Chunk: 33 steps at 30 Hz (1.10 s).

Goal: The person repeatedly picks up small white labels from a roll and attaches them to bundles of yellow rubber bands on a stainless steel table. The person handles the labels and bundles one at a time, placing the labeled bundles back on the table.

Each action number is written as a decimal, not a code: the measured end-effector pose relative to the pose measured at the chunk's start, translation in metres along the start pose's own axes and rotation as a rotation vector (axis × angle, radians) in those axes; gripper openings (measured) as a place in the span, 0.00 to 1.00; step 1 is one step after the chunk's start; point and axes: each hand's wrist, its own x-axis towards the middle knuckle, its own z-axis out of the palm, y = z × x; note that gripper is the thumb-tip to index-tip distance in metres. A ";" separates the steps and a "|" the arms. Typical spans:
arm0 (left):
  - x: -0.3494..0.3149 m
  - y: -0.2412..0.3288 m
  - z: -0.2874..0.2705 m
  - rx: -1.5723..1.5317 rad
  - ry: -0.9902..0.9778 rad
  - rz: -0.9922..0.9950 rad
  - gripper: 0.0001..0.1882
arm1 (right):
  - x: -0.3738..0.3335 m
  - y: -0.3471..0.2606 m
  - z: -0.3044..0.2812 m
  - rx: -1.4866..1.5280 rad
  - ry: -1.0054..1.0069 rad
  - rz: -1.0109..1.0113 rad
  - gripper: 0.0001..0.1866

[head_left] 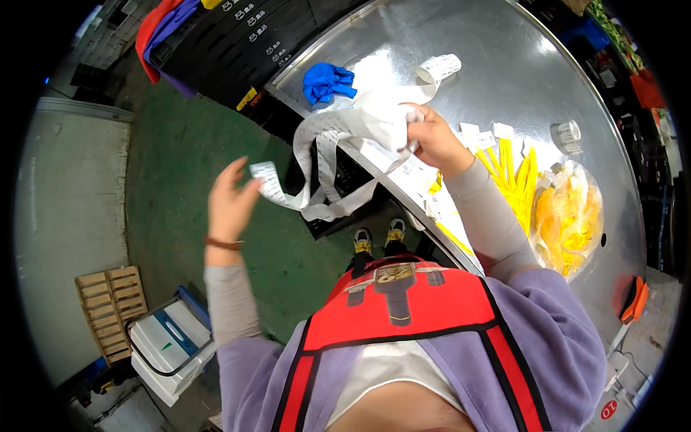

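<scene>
A long white strip of printed labels [312,155] hangs in loops over the table's left edge. My right hand [435,140] is closed on its bunched upper part above the metal table [497,65]. The strip's free end [268,180] sticks out toward my left hand [232,201], whose fingers are apart, the thumb close beside or touching the end. From the bunch the strip also runs to a curled part [439,68] on the table. Right of my right hand lie yellow strips [511,176] with white tags, next to a clear plastic bag [567,223] of yellow pieces.
A crumpled blue thing [327,84], perhaps a glove, lies at the table's far left. A small label roll [567,135] stands at the right. Black crates [230,57] are stacked beyond. On the green floor [173,158] are a wooden pallet [111,309] and a white box [169,345].
</scene>
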 end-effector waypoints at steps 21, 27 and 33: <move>-0.006 0.143 0.083 -0.600 -0.477 0.531 0.10 | -0.085 0.093 0.008 -0.782 0.202 0.005 0.28; -0.013 0.155 0.178 -0.769 -0.405 0.198 0.08 | -0.131 0.006 -0.011 -0.111 0.309 -0.204 0.15; -0.022 0.173 0.264 -1.014 -0.500 0.123 0.14 | -0.167 0.007 -0.032 -0.468 0.594 -0.246 0.09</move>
